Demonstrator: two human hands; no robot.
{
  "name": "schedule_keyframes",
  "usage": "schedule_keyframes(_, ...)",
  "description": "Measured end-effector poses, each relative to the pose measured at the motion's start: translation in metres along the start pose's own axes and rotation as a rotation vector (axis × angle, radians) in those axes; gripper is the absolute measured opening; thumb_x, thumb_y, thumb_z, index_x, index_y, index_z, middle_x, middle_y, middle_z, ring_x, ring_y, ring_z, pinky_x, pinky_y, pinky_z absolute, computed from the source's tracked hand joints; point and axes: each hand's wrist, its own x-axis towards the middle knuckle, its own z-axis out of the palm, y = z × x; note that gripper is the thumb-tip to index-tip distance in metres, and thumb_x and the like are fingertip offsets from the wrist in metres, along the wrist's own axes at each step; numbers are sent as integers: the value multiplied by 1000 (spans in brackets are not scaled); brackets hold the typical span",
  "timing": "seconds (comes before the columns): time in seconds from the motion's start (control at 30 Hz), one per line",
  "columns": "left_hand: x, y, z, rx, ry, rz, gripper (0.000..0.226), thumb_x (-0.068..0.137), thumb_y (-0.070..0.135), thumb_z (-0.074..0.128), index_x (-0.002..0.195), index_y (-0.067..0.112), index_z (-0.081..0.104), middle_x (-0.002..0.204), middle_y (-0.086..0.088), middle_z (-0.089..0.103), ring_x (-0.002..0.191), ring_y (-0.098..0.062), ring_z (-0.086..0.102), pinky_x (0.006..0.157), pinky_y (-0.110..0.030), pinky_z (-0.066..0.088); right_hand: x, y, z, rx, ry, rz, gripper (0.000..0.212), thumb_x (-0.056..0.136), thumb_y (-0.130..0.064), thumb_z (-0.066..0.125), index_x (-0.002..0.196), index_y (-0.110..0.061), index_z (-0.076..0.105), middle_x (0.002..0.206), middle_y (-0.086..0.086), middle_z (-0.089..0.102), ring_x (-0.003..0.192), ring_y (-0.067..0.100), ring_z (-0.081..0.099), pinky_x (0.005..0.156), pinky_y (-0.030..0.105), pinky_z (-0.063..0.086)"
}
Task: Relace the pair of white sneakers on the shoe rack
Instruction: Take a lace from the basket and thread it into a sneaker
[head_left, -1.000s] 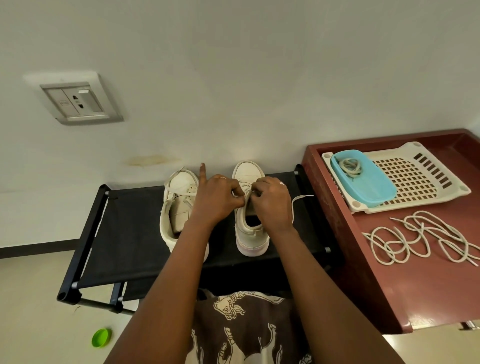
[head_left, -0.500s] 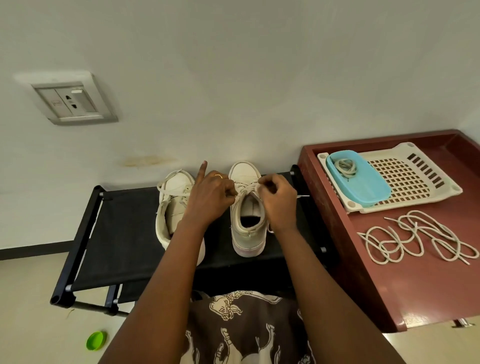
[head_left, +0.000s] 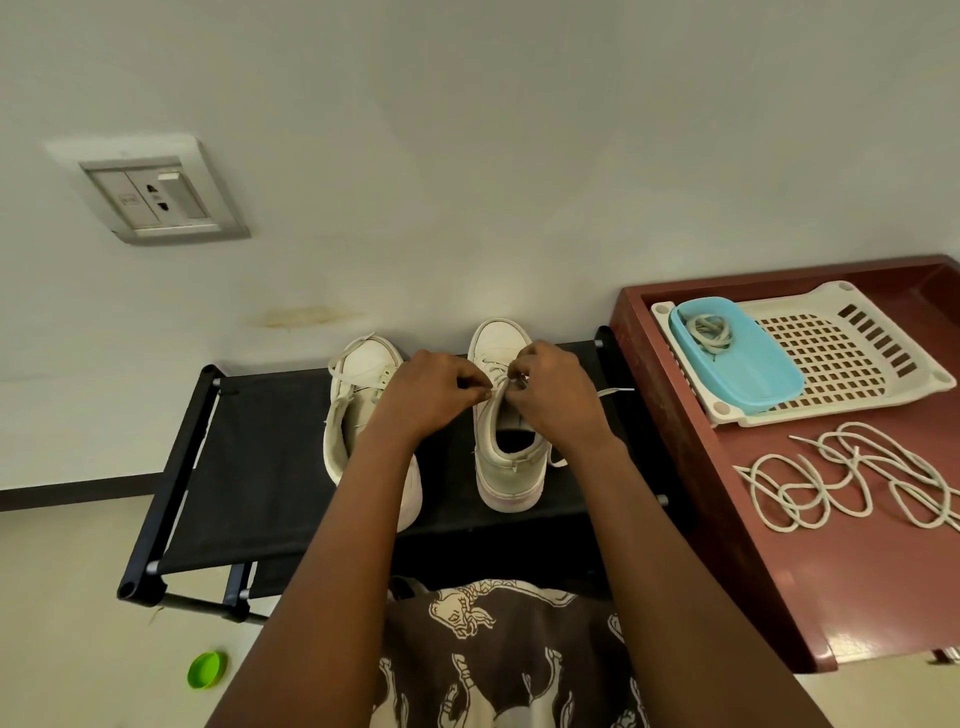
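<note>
From the head camera, we are working at the upper eyelets of the sneaker nearer the worktop (head_left: 511, 467). Our left hand (head_left: 434, 397) and right hand (head_left: 558, 397) are curled, each pinching its lace (head_left: 615, 391). Both shoes are standing on the shoe rack (head_left: 260, 467). The other sneaker (head_left: 363, 384) is carrying a loose lace too. Spare laces (head_left: 852, 478) are lying on the worktop (head_left: 779, 571), so we are judging the relacing well along, with tightening left.

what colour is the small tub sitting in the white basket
Light blue; the tub shows clearly in the head view.
</note>
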Motion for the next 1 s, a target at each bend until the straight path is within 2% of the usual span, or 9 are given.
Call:
schedule_keyframes(0.17,-1,2,1,15,39,11,17,82,22,66,96,20,74,93,1,73,88,-15,64,71,-20,38,5,-3,6,-65,16,-4,19,86,-10,53,96,-2,67,107,7,60,94,25,57,71,29,41)
schedule_keyframes(0.27,-2,3,3,-15,76,37,17,80,20,66,95,18,74,91,0,73,87,-16,65,76,-24,45,1,1,10,-34,80,-27,18,87,-9,52,91,0,66,101,8,61,88,25,57,69,31,42)
schedule_keyframes(0.4,-3,3,7,-16,96,78,15,79,16,66,92,16,74,90,-1,73,86,-17,65,73,-26,44,-6,1,20,115,182,20,12,87,-8,54,88,1,62,99,11,60,85,24,55,70,32,43)
schedule_keyframes(0.53,-4,2,10,-85,87,101,11,78,12,67,88,11,73,88,-3,72,83,-17,65,77,-32,49,-7,-2,27,346,298,200,7,86,-7,56,87,-1,60,96,10,57,86,25,54,73,37,46)
schedule_keyframes(0.6,-4,1,12,-112,89,107,10,78,10,68,86,10,74,87,-3,73,82,-16,65,78,-30,50,-8,-5,27,456,329,291,8,87,-8,55,90,-2,60,94,8,56,87,21,54,75,32,44)
schedule_keyframes(0.7,-2,0,13,-134,106,83,9,76,9,69,84,10,74,84,0,73,79,-12,65,75,-25,49,-7,-5,22,569,283,281,12,85,-3,56,94,-4,64,96,5,59,88,14,54,80,26,44)
schedule_keyframes(0.77,-2,0,13,-124,123,66,8,74,10,69,81,11,73,83,0,72,77,-12,62,73,-26,48,-6,-1,17,500,202,191,21,81,0,58,99,-4,68,107,6,60,96,13,55,85,23,45)
schedule_keyframes(0.83,-2,1,13,-113,137,55,5,72,11,69,77,10,70,81,-2,70,75,-13,60,72,-28,48,-5,5,15,343,152,75,22,79,-3,61,99,-3,71,112,6,60,103,18,56,86,29,47)
schedule_keyframes(1.0,-3,1,16,-87,143,80,4,69,7,68,72,9,67,81,-4,67,75,-20,61,72,-38,50,-12,3,18,104,276,-79,12,77,-2,61,79,-2,72,88,9,66,79,26,62,61,33,48)
